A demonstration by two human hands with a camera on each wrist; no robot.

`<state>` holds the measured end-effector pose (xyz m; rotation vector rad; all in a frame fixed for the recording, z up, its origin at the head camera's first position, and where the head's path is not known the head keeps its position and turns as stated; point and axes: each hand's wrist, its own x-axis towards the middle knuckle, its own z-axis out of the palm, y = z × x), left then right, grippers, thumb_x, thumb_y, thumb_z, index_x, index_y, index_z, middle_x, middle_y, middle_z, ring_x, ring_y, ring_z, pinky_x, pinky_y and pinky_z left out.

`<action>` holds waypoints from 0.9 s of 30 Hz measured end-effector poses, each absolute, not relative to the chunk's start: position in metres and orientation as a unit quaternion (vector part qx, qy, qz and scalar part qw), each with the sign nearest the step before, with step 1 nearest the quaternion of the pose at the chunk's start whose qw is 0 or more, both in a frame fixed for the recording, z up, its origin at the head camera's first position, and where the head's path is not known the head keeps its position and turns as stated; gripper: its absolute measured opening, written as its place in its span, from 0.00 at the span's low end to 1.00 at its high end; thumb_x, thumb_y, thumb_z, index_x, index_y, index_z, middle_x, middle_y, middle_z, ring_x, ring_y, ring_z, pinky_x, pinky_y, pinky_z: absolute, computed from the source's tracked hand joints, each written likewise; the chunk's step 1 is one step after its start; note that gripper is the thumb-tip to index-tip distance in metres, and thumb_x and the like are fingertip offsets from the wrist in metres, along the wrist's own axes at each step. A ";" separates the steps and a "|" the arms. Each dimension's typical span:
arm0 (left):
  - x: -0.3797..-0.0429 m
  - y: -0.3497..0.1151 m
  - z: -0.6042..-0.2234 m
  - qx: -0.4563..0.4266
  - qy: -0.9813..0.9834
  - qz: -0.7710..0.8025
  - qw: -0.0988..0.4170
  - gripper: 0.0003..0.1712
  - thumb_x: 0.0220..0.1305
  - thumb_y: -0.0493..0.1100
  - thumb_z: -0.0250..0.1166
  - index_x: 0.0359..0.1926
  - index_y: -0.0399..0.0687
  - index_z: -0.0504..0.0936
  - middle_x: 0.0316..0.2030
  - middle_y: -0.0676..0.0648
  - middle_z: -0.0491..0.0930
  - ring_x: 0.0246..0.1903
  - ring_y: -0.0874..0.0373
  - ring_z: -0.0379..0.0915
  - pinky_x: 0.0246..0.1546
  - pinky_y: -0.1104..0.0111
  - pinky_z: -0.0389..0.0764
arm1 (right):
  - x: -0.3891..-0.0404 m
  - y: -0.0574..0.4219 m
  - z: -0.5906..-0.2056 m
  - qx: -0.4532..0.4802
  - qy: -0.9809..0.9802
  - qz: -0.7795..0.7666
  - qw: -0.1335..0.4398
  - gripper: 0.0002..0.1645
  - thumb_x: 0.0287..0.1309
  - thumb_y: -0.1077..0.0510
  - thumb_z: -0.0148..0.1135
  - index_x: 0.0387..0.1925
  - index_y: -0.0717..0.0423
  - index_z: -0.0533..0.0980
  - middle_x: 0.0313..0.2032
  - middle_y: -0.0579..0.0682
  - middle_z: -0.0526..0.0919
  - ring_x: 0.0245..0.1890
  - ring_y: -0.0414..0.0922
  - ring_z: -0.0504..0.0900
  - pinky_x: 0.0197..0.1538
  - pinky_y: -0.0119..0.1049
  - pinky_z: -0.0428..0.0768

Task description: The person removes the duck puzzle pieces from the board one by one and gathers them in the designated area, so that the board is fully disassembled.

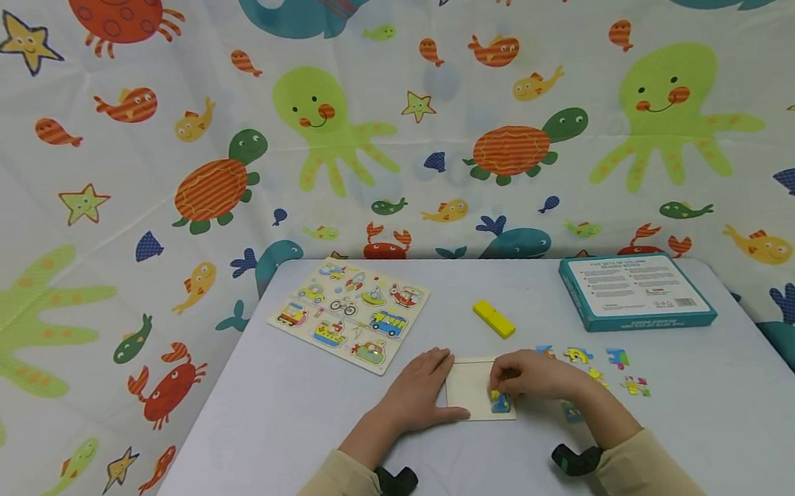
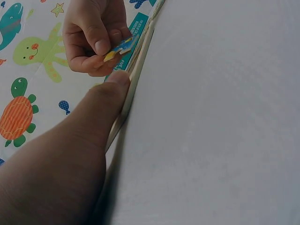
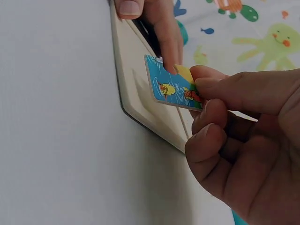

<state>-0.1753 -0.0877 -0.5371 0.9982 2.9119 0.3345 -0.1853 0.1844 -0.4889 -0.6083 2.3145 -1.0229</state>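
A pale wooden puzzle tray with a raised border lies on the table before the person. The left hand rests on its left side, fingers stretched out and thumb along the near edge. Above the tray's near right corner, the right hand pinches a jigsaw piece between thumb and fingers. Blue with a yellow corner, the piece shows a small yellow duck-like figure and is held tilted. Several loose jigsaw pieces lie right of the tray, some partly hidden behind the right hand and forearm.
A picture board of vehicles lies at the back left. Beyond the tray is a yellow block. At the back right sits a flat teal-edged box. A sea-animal cloth hangs behind the white table.
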 end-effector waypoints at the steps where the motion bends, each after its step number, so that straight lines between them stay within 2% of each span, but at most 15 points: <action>1: -0.175 -0.088 -0.537 0.322 0.940 0.107 0.023 0.60 0.56 0.82 0.50 0.77 0.48 0.56 0.76 0.49 0.56 0.76 0.53 0.49 0.76 0.59 0.56 | -0.186 0.187 -0.488 -0.224 0.858 -0.378 0.266 0.05 0.67 0.57 0.59 0.36 0.44 0.80 0.31 0.45 0.80 0.31 0.44 0.76 0.32 0.34 0.76; 13: -0.176 -0.088 -0.539 0.329 0.938 0.103 0.018 0.59 0.57 0.82 0.50 0.77 0.48 0.55 0.76 0.49 0.56 0.76 0.53 0.49 0.76 0.59 0.56 | -0.184 0.235 -0.466 -0.187 0.862 -0.395 0.256 0.04 0.68 0.54 0.59 0.39 0.48 0.79 0.33 0.49 0.79 0.30 0.47 0.76 0.31 0.36 0.77; 19: -0.176 -0.088 -0.538 0.327 0.939 0.101 0.021 0.59 0.57 0.82 0.49 0.77 0.49 0.55 0.76 0.49 0.55 0.76 0.53 0.48 0.77 0.59 0.55 | -0.178 0.274 -0.455 -0.158 0.873 -0.390 0.246 0.11 0.68 0.48 0.59 0.43 0.50 0.79 0.34 0.51 0.79 0.30 0.46 0.76 0.32 0.39 0.77; 27: -0.175 -0.088 -0.537 0.326 0.939 0.102 0.026 0.59 0.57 0.82 0.49 0.77 0.49 0.55 0.76 0.49 0.55 0.76 0.53 0.48 0.77 0.60 0.55 | -0.167 0.321 -0.453 -0.117 0.879 -0.396 0.240 0.18 0.66 0.46 0.61 0.46 0.56 0.77 0.34 0.54 0.77 0.29 0.46 0.76 0.30 0.37 0.74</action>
